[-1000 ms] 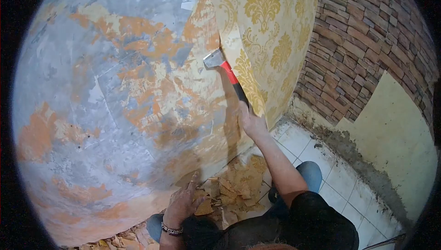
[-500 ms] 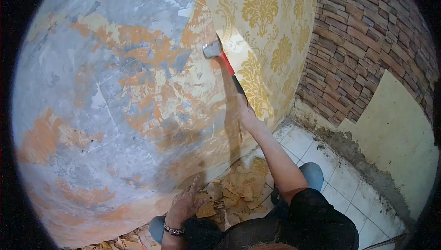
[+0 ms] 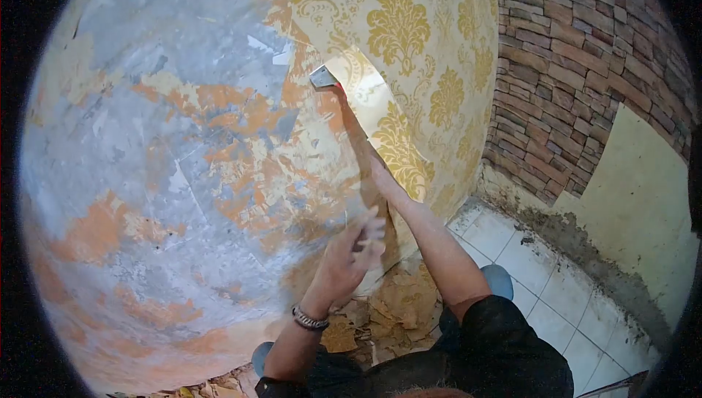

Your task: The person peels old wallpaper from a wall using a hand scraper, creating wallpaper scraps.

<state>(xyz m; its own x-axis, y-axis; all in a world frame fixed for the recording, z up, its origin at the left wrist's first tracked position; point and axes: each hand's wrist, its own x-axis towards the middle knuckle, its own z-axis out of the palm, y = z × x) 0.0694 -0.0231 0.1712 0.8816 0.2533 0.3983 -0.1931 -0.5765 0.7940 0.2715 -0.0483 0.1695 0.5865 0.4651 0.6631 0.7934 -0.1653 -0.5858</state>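
My right hand (image 3: 386, 180) is closed round the handle of a scraper, partly covered by a loose wallpaper flap. The scraper's grey metal head (image 3: 322, 76) lies against the wall at the flap's upper left edge; most of its handle is hidden. The peeled flap (image 3: 365, 80) of yellow wallpaper with gold damask curls away from the wall over my right hand. My left hand (image 3: 349, 255), with a bracelet on the wrist, is raised below and left of the right forearm. Its fingers are apart, somewhat blurred, and hold nothing.
The stripped wall (image 3: 161, 200) shows grey, orange and cream patches. Patterned wallpaper (image 3: 398, 21) still covers its right part. Brick-pattern covering (image 3: 570, 47) is on the adjoining wall. Torn wallpaper scraps (image 3: 398, 303) lie by my legs on white floor tiles (image 3: 545, 273).
My left hand has risen from near the floor scraps toward my right forearm. The wallpaper flap now covers more of the scraper's handle and my right hand.
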